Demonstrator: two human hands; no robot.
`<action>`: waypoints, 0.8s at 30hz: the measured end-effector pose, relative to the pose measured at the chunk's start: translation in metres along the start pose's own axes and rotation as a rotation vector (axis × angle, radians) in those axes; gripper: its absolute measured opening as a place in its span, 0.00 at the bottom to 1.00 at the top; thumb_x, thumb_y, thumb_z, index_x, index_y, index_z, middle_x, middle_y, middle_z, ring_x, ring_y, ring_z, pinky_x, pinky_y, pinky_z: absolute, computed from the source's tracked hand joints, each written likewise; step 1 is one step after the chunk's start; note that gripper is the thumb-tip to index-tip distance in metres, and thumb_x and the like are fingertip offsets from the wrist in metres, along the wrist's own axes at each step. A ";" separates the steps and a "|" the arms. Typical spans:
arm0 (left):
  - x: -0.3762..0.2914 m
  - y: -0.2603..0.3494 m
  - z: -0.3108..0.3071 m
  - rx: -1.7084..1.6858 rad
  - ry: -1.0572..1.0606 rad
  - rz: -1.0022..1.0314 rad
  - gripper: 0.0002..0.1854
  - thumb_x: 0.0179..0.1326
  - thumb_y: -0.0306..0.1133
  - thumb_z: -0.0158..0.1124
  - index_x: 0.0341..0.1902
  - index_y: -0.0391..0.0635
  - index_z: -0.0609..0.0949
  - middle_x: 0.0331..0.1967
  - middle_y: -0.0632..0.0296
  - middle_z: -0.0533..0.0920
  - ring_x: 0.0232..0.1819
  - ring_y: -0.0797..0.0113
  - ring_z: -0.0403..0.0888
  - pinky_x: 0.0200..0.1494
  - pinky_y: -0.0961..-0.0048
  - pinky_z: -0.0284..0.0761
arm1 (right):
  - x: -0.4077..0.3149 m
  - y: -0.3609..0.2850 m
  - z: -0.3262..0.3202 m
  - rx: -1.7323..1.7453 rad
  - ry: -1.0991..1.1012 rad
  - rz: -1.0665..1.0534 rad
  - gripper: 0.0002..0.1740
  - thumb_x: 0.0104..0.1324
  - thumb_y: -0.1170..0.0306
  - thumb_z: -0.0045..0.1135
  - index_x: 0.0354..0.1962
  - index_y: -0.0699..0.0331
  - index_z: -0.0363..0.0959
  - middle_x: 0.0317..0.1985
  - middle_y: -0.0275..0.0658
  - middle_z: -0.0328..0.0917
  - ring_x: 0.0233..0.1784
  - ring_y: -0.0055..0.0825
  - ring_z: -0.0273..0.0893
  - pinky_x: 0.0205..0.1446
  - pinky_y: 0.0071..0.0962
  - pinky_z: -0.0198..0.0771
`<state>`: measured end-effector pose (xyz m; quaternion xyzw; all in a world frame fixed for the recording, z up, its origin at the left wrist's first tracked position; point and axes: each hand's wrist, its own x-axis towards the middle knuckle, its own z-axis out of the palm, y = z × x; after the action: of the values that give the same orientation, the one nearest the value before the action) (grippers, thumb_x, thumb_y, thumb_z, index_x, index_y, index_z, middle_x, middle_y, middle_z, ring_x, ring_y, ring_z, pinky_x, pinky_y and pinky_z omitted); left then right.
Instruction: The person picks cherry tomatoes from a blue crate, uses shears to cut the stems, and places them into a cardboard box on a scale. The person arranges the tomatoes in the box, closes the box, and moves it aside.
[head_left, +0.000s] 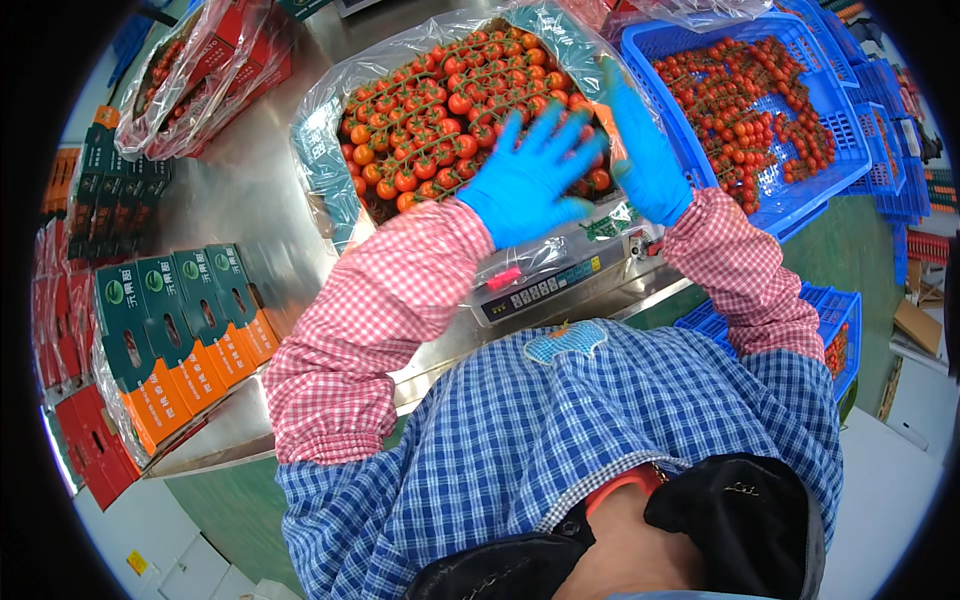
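Rows of cherry tomatoes on the vine fill a carton lined with clear plastic film. The carton sits on a digital scale, whose keypad faces me. My left hand, in a blue glove, is spread flat over the near right part of the tomatoes, fingers apart, holding nothing. My right hand, gloved too, is held edge-on at the carton's right side, by the film and the carton wall. Whether it grips the film cannot be told.
A blue plastic crate with loose tomato vines stands at the right. Green and orange folded cartons stand in a row at the left of the steel table. A red carton in clear film lies at the upper left.
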<state>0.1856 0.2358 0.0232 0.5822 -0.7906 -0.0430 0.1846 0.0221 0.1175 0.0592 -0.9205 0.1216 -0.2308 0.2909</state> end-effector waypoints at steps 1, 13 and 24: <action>0.001 0.005 0.005 -0.050 -0.020 0.091 0.37 0.59 0.55 0.46 0.69 0.60 0.49 0.70 0.57 0.44 0.71 0.50 0.40 0.66 0.41 0.36 | 0.009 0.002 -0.004 0.108 0.046 0.022 0.47 0.59 0.49 0.47 0.65 0.67 0.37 0.68 0.52 0.38 0.71 0.46 0.37 0.71 0.43 0.34; 0.009 -0.086 -0.057 -0.134 0.223 -0.078 0.40 0.50 0.40 0.63 0.67 0.53 0.57 0.68 0.52 0.53 0.70 0.50 0.43 0.68 0.53 0.41 | 0.191 0.125 -0.025 -0.261 -0.479 0.295 0.41 0.64 0.44 0.39 0.66 0.57 0.40 0.67 0.48 0.45 0.70 0.40 0.44 0.69 0.37 0.46; 0.006 -0.286 -0.060 -0.475 -0.403 -0.571 0.44 0.48 0.53 0.64 0.66 0.49 0.58 0.61 0.51 0.64 0.62 0.56 0.61 0.63 0.62 0.57 | 0.299 0.178 0.111 0.598 -1.297 0.538 0.30 0.57 0.52 0.57 0.52 0.61 0.66 0.47 0.42 0.71 0.48 0.24 0.69 0.51 0.27 0.65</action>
<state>0.4633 0.1476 -0.0001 0.6991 -0.5858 -0.3867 0.1359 0.3197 -0.0793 -0.0205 -0.6922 0.0787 0.4120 0.5874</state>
